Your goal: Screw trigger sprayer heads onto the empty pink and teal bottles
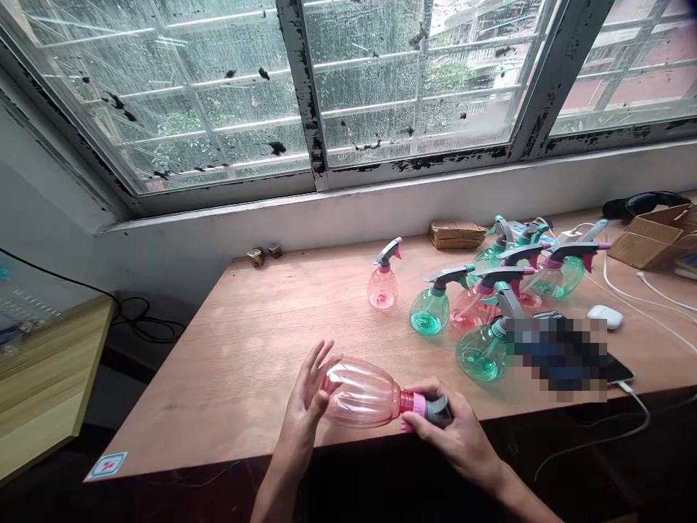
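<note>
A pink see-through spray bottle (362,396) lies on its side at the near edge of the wooden table (255,341). My left hand (306,399) cups its rounded base, fingers curved against the plastic. My right hand (449,428) is wrapped round its grey spray head and pink collar. Further back a second pink spray bottle (382,283) stands upright alone.
Several green and pink spray bottles (490,298) lie clustered at the right. Near them are a phone with a white cable (634,396), a white earbud case (605,316), cardboard boxes (653,236) and a brown packet (456,234). A window runs behind the table.
</note>
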### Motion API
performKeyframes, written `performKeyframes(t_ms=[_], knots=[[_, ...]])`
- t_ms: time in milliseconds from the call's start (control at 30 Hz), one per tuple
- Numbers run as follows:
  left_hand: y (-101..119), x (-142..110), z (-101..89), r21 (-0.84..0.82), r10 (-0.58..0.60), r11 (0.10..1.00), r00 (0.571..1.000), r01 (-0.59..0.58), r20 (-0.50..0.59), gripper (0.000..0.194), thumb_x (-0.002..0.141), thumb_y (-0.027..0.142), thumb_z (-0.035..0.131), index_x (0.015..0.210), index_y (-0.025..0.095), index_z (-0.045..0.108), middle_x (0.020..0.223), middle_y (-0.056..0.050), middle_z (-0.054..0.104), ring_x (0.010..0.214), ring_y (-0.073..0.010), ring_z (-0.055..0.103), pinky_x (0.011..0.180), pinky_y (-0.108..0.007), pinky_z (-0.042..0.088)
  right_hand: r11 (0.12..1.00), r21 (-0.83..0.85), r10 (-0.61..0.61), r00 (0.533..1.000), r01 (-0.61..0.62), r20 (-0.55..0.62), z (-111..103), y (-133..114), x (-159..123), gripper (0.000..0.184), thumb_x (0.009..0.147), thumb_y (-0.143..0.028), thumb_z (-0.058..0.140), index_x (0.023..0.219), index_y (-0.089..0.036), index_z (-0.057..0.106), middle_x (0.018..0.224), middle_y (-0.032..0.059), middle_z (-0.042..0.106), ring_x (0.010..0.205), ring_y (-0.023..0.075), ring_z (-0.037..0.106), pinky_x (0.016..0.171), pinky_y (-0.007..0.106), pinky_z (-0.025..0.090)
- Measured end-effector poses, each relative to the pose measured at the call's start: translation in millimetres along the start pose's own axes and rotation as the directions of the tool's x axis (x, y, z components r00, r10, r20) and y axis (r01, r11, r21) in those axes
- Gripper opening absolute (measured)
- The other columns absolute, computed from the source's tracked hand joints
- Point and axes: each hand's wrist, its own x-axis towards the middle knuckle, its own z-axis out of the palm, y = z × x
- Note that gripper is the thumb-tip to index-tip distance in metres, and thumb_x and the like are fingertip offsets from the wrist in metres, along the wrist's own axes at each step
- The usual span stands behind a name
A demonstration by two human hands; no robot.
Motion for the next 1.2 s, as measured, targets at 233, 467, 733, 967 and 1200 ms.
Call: performKeyframes(t_ms=[233,467,733,967,1200], knots=[[-0.8,2.8,1.3,0.147,-0.060,0.988,0.997,0.052,0.055,0.058,0.092,0.054,0.060,0.143,0.027,0.054,0.151,-0.012,0.052,0.145,-0.0352,0.040,0.122,-0.055,0.025,0.999,-0.041,0.020,0.998,-0.018,0.065,0.8,-1.2,0.0,0.026,0.086,-0.038,0.076,0.101,-0.019,0.066,0.078,0.0018,0.070,0.067,0.0170,0.068,0.068,0.030,0.056],[8.2,-6.2,-7.2,0.178,0.091,0.973,0.952,-0.147,0.292,0.089,0.076,0.057,0.078,0.152,0.041,0.036,0.170,-0.003,0.016,0.156,-0.0355,0.009,0.124,-0.052,0.016,0.812,0.425,0.335,0.916,-0.400,0.221,2.5,-6.4,8.0,0.041,0.082,-0.051,0.077,0.097,-0.019,0.054,0.071,-0.0018,0.065,0.056,0.0155,0.065,0.060,0.039,0.062],[-5.1,5.7,0.5,0.185,-0.118,0.976,0.993,0.111,0.027,0.065,0.098,0.062,0.040,0.147,0.020,0.050,0.151,-0.013,0.053,0.147,-0.0360,0.037,0.122,-0.057,0.022,0.959,-0.238,-0.152,0.988,0.156,0.031,1.4,-12.7,-5.9,0.026,0.084,-0.035,0.077,0.104,-0.020,0.070,0.079,0.0031,0.071,0.063,0.0160,0.063,0.063,0.028,0.052],[17.2,-8.9,-11.1,0.315,0.064,0.938,0.967,-0.143,0.247,0.073,0.090,0.040,0.068,0.155,0.035,0.035,0.167,-0.004,0.026,0.153,-0.0344,0.022,0.125,-0.053,0.019,0.857,0.388,0.304,0.940,-0.340,0.153,1.5,-17.3,1.5,0.033,0.089,-0.049,0.070,0.097,-0.019,0.056,0.075,0.0010,0.069,0.057,0.0156,0.065,0.061,0.036,0.061],[8.4,-5.7,-2.7,0.188,0.017,0.981,0.988,-0.046,0.152,0.073,0.092,0.063,0.054,0.154,0.029,0.038,0.164,-0.009,0.034,0.151,-0.0344,0.028,0.123,-0.052,0.024,0.985,0.131,0.113,0.994,-0.113,0.006,2.4,-14.5,-1.3,0.031,0.085,-0.043,0.076,0.099,-0.018,0.063,0.076,0.0018,0.069,0.062,0.0171,0.067,0.066,0.032,0.059]])
